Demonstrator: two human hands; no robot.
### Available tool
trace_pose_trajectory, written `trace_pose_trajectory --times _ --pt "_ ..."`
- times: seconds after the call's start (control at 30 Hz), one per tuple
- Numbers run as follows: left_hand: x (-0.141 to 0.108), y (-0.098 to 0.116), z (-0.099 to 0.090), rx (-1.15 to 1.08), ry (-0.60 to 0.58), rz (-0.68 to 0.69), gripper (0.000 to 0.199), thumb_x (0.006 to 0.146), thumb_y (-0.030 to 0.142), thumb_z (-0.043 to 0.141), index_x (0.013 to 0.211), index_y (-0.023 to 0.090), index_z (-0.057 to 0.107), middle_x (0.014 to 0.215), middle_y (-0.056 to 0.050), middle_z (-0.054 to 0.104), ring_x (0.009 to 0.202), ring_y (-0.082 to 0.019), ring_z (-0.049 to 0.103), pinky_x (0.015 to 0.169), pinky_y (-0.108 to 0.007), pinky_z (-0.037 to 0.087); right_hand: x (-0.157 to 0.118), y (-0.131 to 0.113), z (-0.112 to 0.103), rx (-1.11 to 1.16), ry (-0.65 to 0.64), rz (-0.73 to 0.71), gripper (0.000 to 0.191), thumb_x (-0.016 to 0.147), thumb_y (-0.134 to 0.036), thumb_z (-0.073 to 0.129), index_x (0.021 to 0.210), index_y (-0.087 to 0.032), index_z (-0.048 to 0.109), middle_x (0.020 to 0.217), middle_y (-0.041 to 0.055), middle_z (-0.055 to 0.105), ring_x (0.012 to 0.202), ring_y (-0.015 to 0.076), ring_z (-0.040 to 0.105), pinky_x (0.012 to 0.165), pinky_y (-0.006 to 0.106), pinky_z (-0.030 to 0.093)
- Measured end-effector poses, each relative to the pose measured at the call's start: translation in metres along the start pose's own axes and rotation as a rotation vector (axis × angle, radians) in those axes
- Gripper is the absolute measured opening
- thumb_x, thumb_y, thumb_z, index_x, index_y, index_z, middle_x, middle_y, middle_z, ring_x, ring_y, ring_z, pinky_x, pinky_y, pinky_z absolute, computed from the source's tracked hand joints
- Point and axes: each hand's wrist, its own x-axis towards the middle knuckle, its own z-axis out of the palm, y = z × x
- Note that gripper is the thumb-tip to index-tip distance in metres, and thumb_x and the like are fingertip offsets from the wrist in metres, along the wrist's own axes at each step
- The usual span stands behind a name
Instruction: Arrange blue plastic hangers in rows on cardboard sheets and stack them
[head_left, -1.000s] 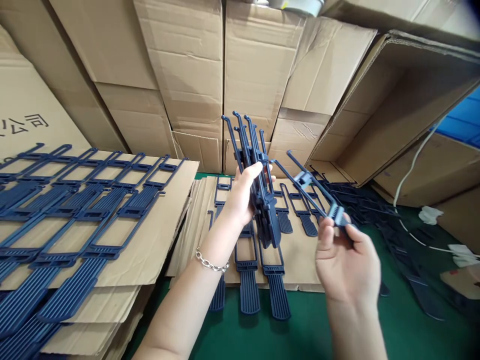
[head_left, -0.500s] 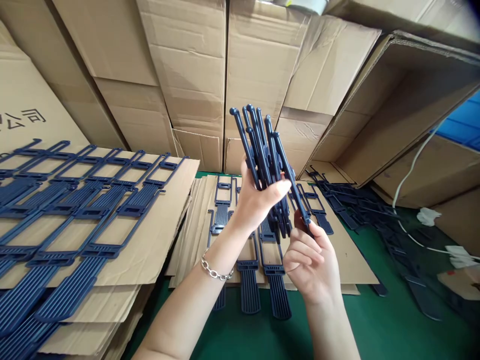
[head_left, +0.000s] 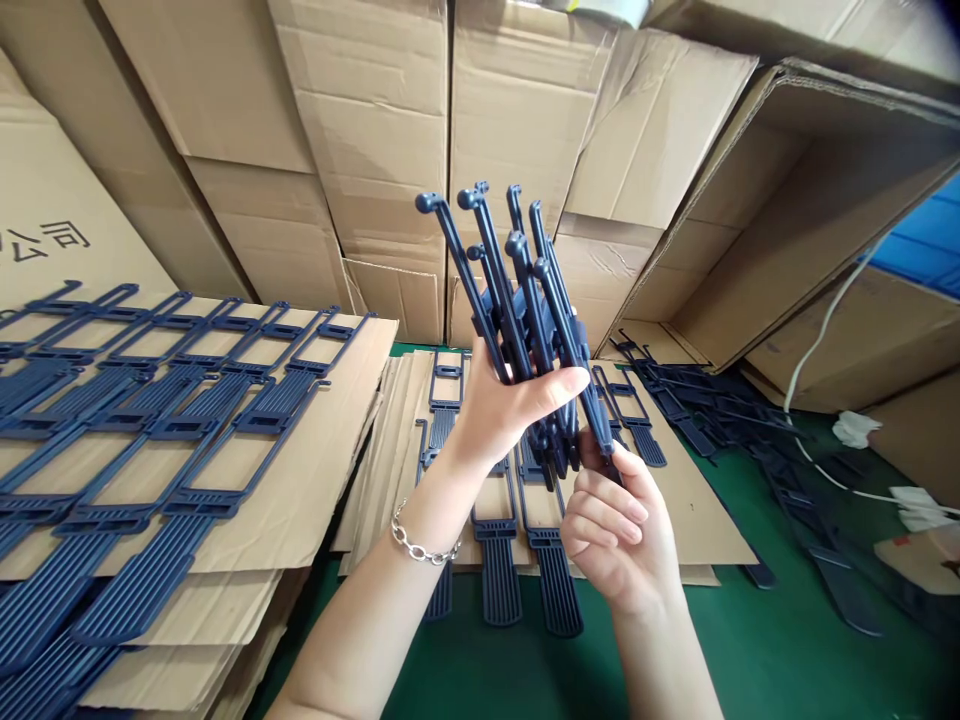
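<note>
Right hand (head_left: 619, 530) leftward (green surface (head_left: 525, 680) below)

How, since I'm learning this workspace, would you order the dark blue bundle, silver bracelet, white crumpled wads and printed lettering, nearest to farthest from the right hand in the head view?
1. Dark blue bundle: touching the right hand, above it.
2. Silver bracelet: left, on the wrist of the left hand.
3. White crumpled wads: off to the right.
4. Printed lettering: far left, on cardboard.

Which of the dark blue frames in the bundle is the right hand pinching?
The rightmost held frame: the right hand pinches its lower end. The other frames are bunched to its left in the left hand.
</note>
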Motion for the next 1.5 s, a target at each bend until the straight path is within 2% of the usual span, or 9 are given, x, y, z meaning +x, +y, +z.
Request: trace_pose_trajectory --times 0.17,0.4,0.63,1.07,1.17,1.23,1.37,1.4,1.5 --pt "-0.001 0.008 0.003 -0.016 0.047 0.01 0.025 0.064 0.038 0.069 0.079 0.021 0.059 0.077 -0.002 0.061 0.079 -0.019 0.059 0.075 -0.033 0.047 0.0 0.0 -0.001 -0.058 0.049 0.045 0.007 0.076 -0.023 0.059 0.073 -0.017 0.06 0.035 -0.0127 0.025 0.029 0.0019 0.024 0.033 0.011 0.025" --pt "-0.005 0.015 0.007 0.029 0.057 -0.013 0.068 0.058 0.025 0.075 0.118 0.026 0.043 0.083 -0.001 0.061 0.081 -0.019 0.059 0.077 -0.034 0.047 0.006 -0.003 -0.018 -0.072 0.025 0.19 0.029 0.074 -0.035 0.062 0.055 -0.016 0.049 0.036 -0.0107 0.022 0.034 0.0042 0.024 0.037 0.015 0.029" --pt "-0.011 0.017 0.015 -0.054 -0.048 -0.128 0.078 0.055 0.019 0.075 0.124 0.028 0.04 0.071 0.001 0.059 0.065 -0.018 0.058 0.068 -0.035 0.048 0.001 -0.002 -0.038 -0.268 0.001 0.317 0.035 0.074 -0.053 0.056 0.069 -0.018 0.05 0.043 -0.0094 0.032 0.034 0.0064 0.028 0.037 0.019 0.033" --pt "0.007 -0.004 -0.013 -0.106 0.122 -0.15 0.035 0.061 0.043 0.069 0.086 0.02 0.059 0.085 -0.004 0.063 0.082 -0.02 0.06 0.072 -0.032 0.049 0.005 -0.002 -0.026 -0.582 0.106 0.289 0.046 0.077 -0.062 0.046 0.075 -0.016 0.05 0.047 -0.0048 0.047 0.033 0.0099 0.043 0.034 0.021 0.035" --pt "0.016 -0.006 -0.024 -0.231 0.218 -0.159 0.032 0.062 0.043 0.066 0.082 0.02 0.059 0.085 -0.004 0.064 0.084 -0.021 0.061 0.067 -0.03 0.05 0.005 -0.029 -0.022 -0.818 0.16 0.194 0.043 0.072 -0.059 0.051 0.076 -0.016 0.05 0.048 -0.0028 0.05 0.036 0.0118 0.046 0.036 0.022 0.037" --pt "0.021 -0.006 -0.032 -0.258 0.289 -0.132 0.027 0.066 0.043 0.062 0.079 0.019 0.06 0.083 -0.005 0.064 0.086 -0.021 0.061 0.066 -0.028 0.05 0.005 -0.063 -0.024 -1.038 0.262 -0.066 0.039 0.066 -0.053 0.059 0.075 -0.016 0.05 0.047 -0.0041 0.047 0.039 0.0108 0.045 0.039 0.021 0.037" --pt "0.028 -0.008 -0.043 -0.26 0.39 -0.09 0.03 0.071 0.045 0.054 0.077 0.016 0.062 0.078 -0.005 0.063 0.084 -0.021 0.062 0.066 -0.029 0.051 0.012 -0.156 -0.046 -1.546 0.656 -0.527 0.035 0.072 -0.051 0.045 0.081 -0.019 0.052 0.057 -0.0031 0.046 0.048 0.0112 0.045 0.049 0.025 0.04" --pt "0.029 -0.009 -0.045 -0.265 0.406 -0.087 0.032 0.071 0.045 0.054 0.078 0.016 0.063 0.078 -0.005 0.062 0.082 -0.02 0.062 0.066 -0.029 0.051 0.014 -0.18 -0.054 -1.805 0.825 -0.587 0.032 0.074 -0.048 0.043 0.084 -0.02 0.054 0.064 -0.0009 0.051 0.055 0.013 0.05 0.057 0.029 0.044" --pt "0.031 -0.012 -0.047 -0.288 0.446 -0.094 0.031 0.071 0.044 0.055 0.076 0.014 0.063 0.076 -0.004 0.062 0.077 -0.018 0.062 0.066 -0.029 0.052 0.024 -0.239 -0.081 -1.993 1.054 -0.605 0.018 0.068 -0.034 0.057 0.073 -0.017 0.055 0.076 0.0079 0.056 0.086 0.0253 0.054 0.085 0.042 0.036"
